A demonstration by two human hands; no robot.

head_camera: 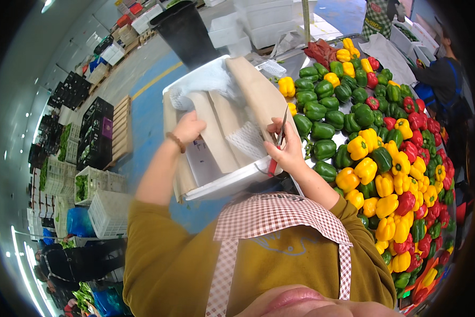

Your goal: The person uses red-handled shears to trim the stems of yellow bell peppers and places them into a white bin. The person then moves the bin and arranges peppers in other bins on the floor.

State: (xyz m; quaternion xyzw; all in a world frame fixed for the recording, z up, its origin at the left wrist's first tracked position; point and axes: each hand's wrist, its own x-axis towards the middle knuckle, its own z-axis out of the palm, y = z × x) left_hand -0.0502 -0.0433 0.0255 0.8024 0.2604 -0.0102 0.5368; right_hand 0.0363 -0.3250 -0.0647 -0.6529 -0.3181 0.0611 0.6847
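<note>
A white foam box (229, 178) is in front of me, lined with brown paper (217, 134). My left hand (189, 128) is inside its left side, with the fingers closed on an edge of that paper. White foam netting (248, 139) lies in the box, and more bunches up at its far end. My right hand (287, 148) holds small scissors (275, 160) with red handles, blades pointing up and away from me. Its fingertips are at the paper flap folded over the box's right wall. Part of the box's inner floor shows at the near left.
To the right, a metal table bears many green bell peppers (323, 149), yellow bell peppers (366, 170) and red bell peppers (405, 204). A black bin (186, 35) stands beyond the box. Crates and pallets (120, 130) line the left. Other people work at the far right and lower left.
</note>
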